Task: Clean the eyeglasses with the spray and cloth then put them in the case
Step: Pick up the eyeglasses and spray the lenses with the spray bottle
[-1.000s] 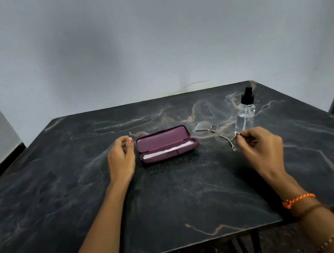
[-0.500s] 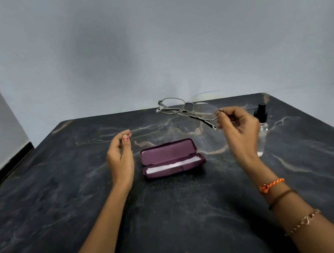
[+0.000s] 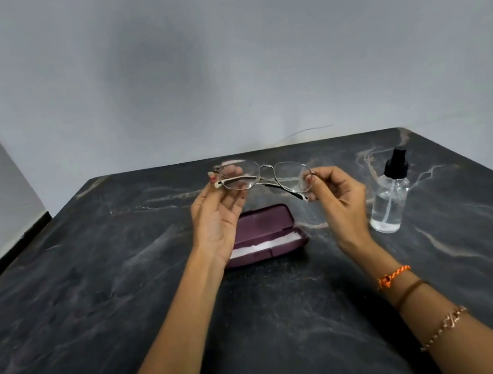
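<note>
Your table [image 3: 102, 311] is a dark slab, near black, with pale marble-like veins running across a smooth top. It is pushed up to a plain grey wall [image 3: 216, 60], matte and bare, with a dark skirting strip [image 3: 4, 259] low on the left.

You hold the glasses [image 3: 265, 177] in the air above the case [image 3: 267, 239]: thin metal wire rims, clear rounded lenses, slim temples. Your left hand [image 3: 218, 221] pinches the left end of the frame between thumb and fingers; your right hand [image 3: 338, 203] pinches the right end the same way.

The case lies open on the table, a long plum shell with rounded corners, a white cloth [image 3: 265, 245] inside. The spray [image 3: 388, 198] stands upright to its right, clear bottle, black nozzle. Thread and chain bracelets [image 3: 392, 276] circle your right wrist.
</note>
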Motion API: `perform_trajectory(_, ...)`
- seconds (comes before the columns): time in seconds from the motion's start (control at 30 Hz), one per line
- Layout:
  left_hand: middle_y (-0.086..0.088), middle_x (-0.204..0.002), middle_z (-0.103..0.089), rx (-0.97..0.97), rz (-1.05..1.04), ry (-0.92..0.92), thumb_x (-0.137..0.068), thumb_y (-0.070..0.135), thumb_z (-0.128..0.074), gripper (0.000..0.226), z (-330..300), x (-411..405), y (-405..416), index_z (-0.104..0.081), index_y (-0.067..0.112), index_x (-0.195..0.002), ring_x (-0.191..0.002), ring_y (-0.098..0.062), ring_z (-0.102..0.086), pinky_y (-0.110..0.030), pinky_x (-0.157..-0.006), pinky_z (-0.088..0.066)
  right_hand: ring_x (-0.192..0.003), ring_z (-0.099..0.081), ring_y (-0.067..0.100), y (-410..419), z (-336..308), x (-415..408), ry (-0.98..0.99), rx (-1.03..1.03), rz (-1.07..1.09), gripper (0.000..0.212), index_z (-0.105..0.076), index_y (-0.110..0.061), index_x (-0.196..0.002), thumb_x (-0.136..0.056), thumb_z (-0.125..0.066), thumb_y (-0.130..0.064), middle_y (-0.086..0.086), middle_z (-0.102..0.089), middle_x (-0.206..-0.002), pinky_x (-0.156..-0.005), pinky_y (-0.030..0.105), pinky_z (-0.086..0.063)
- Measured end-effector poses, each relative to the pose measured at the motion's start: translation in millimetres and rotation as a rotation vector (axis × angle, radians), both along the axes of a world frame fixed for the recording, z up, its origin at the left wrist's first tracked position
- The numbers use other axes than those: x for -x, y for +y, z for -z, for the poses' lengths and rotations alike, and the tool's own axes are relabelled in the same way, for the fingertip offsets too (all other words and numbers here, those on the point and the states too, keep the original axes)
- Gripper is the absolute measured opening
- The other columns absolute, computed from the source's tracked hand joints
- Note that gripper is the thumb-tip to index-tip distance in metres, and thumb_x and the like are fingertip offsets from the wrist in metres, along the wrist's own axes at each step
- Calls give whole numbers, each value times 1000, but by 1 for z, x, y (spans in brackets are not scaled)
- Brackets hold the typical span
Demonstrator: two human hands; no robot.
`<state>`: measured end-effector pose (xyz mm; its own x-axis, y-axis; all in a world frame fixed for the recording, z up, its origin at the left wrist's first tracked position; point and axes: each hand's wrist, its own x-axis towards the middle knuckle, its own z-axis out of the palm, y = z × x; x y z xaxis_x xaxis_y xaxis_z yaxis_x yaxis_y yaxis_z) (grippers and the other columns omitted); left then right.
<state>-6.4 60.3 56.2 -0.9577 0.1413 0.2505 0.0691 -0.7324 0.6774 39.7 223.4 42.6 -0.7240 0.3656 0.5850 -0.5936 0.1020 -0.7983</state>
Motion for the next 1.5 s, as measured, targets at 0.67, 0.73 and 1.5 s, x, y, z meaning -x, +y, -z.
perform_trajectory(0.67,0,-68,-69,-144,126,-3,-41,33,-86,36,9,-14,6,-69,13,-65,-75,-16,-69,-28,-70,-58,-77,-62,-1,6,1,2,5,50,-60,19,-62,-16,-88,-89,-51,-2,-18,-72,-80,-67,13,-51)
perform_trajectory(0.73,1,-68,-69,-140,131,45,-32,35,-92,45,5,-14,5,-69,14,-64,-75,-15,-69,-30,-73,-58,-76,-61,1,7,-3,2,35,70,-77,19,-62,-14,-89,-89,-50,0,-16,-72,-82,-70,16,-53)
perform_trajectory(1.5,18,-68,-69,242,-359,474,-59,40,-75,17,-5,-17,-7,-73,28,-70,-69,4,-60,-11,-67,-48,-77,-64,24,17,-13,-7,316,-515,585,13,-61,7,-95,-83,-54,6,17,-68,-84,-72,20,-49)
